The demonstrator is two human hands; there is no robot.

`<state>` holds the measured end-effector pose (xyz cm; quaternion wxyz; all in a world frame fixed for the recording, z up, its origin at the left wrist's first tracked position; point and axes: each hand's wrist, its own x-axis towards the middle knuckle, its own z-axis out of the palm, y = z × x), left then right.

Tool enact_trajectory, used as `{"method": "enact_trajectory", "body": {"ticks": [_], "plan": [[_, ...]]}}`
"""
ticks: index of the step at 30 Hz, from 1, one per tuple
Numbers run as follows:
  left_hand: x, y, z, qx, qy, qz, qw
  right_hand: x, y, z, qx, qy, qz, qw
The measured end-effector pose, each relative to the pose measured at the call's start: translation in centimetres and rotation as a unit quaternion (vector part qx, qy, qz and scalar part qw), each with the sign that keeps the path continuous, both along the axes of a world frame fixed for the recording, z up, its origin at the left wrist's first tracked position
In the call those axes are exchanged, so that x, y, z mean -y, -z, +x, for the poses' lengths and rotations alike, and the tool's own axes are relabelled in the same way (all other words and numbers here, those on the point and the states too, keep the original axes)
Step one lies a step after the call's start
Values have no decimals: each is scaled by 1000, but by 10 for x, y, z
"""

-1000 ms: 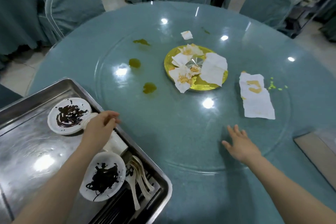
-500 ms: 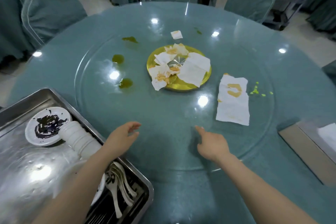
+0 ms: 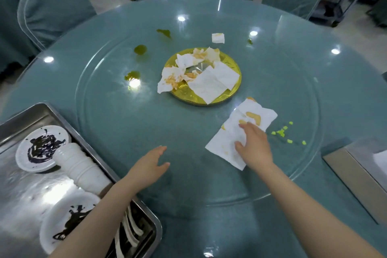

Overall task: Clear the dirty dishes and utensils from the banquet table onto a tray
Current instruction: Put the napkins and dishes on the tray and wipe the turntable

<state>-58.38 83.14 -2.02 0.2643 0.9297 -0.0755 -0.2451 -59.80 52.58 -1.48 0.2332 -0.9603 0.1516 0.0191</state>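
I am pressing my right hand (image 3: 252, 146), fingers curling onto the stained napkin (image 3: 240, 132) just beside the gold plate (image 3: 230, 94), gathering it; my left hand (image 3: 147, 166) is hovering nearer the tray (image 3: 41, 111), fingers loosely extended, holding nothing.

Illumination is even, moderately bright and cool-toned, with overhead sources. Their reflections show as small white hot spots on the round teal glass-topped desk (image 3: 209, 153), the strongest near a green sauce spot (image 3: 132, 75) left of centre. Broad blown-out glare covers the floor of the rectangular stainless-steel tray (image 3: 31, 201) at lower left. Shadows are soft and faint; a weak one lies under the left hand (image 3: 146, 166). Both hands and forearms show slight motion blur, including the right hand (image 3: 254, 146). Wide-angle distortion curves the desk rim and bends the teal fabric-covered chairs (image 3: 52, 10) near the frame edges. Fine detail is soft overall.
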Motion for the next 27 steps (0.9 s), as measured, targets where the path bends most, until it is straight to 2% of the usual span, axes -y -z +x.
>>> {"method": "enact_trajectory", "body": {"ticks": [6,12,14,17,21,24,27], "plan": [[4,9,7,-14,2,25,1000,10,15,30,-93,50,-61,993],[-8,14,18,-18,-24,71,997,-23,23,39,-10,20,-99,995],[-16,12,26,-14,-45,72,996,-27,22,45,-4,18,-65,998],[-23,11,38,3,-76,63,995,-30,16,56,28,42,36,998],[-23,8,57,24,-93,34,995,-31,-1,81,135,73,141,978],[-19,2,86,43,-91,12,995,-29,-20,120,222,102,163,956],[-15,-3,114,55,-94,-5,994,-31,-24,161,237,112,143,954]]}}
